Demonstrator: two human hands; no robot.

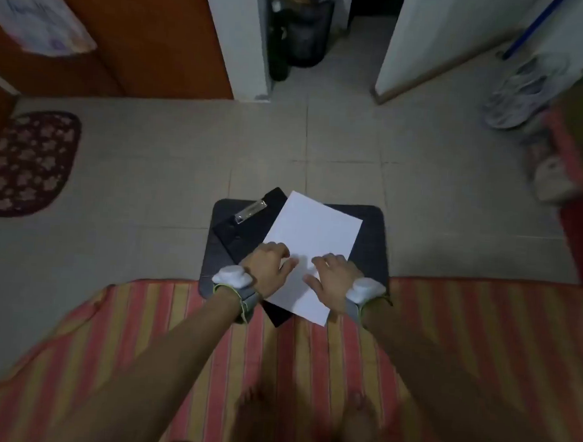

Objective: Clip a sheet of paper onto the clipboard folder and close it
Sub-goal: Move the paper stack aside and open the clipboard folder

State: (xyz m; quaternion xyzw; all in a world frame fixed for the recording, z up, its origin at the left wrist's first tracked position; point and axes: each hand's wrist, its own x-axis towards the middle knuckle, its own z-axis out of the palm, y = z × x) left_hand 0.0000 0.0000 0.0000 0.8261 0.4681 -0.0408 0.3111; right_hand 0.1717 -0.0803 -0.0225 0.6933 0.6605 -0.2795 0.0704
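A white sheet of paper (311,237) lies tilted across a black clipboard folder (245,231), covering its right part. The folder's metal clip (250,211) shows bare at the upper left, beside the sheet and not on it. My left hand (268,267) rests flat on the sheet's lower left edge, fingers spread. Palm down on the lower middle of the sheet is my right hand (332,278), its fingers also apart. Neither hand grips anything. The folder's lower corner (277,317) peeks out under the paper.
The folder lies on a dark square mat (373,232) on the tiled floor. A striped red and yellow cloth (447,333) covers the near ground. A patterned rug (27,163) is at the left, shoes (516,98) at the right, dark containers (301,30) in the far doorway.
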